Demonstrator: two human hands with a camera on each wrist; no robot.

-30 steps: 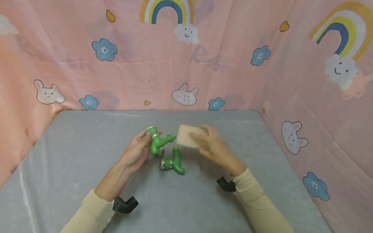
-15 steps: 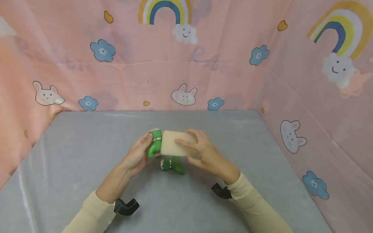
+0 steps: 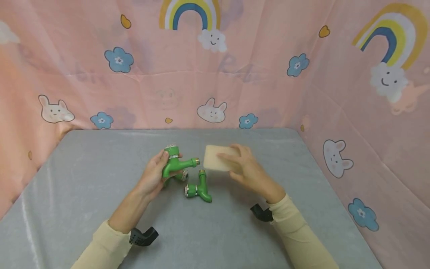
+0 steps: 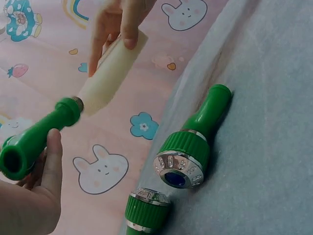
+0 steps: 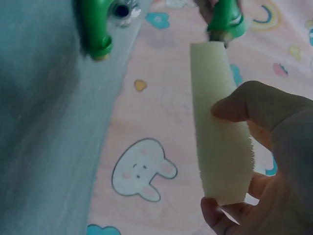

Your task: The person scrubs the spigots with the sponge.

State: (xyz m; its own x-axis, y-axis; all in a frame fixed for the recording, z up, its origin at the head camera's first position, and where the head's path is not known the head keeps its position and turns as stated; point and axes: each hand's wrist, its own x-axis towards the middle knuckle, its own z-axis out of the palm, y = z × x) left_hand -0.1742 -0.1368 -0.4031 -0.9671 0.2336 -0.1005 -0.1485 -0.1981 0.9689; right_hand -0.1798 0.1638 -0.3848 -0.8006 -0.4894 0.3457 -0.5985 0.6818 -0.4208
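My left hand (image 3: 152, 175) grips a green faucet (image 3: 179, 164) above the table, its threaded brass end pointing right. In the left wrist view the thumb lies along the green body (image 4: 36, 134). My right hand (image 3: 252, 170) pinches a cream sponge (image 3: 215, 157) between thumb and fingers, just right of that brass end. The right wrist view shows the sponge (image 5: 220, 127) edge-on, with the held faucet (image 5: 227, 17) beyond its far end. Below the hands a second green faucet (image 3: 202, 188) lies on the table. Another faucet (image 3: 182, 176) lies partly hidden behind the left hand.
The grey cloth-covered table (image 3: 215, 235) spreads around both hands. A pink printed curtain (image 3: 147, 89) stands along the back and sides. Black wrist mounts (image 3: 143, 237) stick out at both sleeves.
The sponge went left over the held faucet, covering its spout end, then came back right, off it. The held faucet has turned and shifted slightly left, its brass end now plainly visible.
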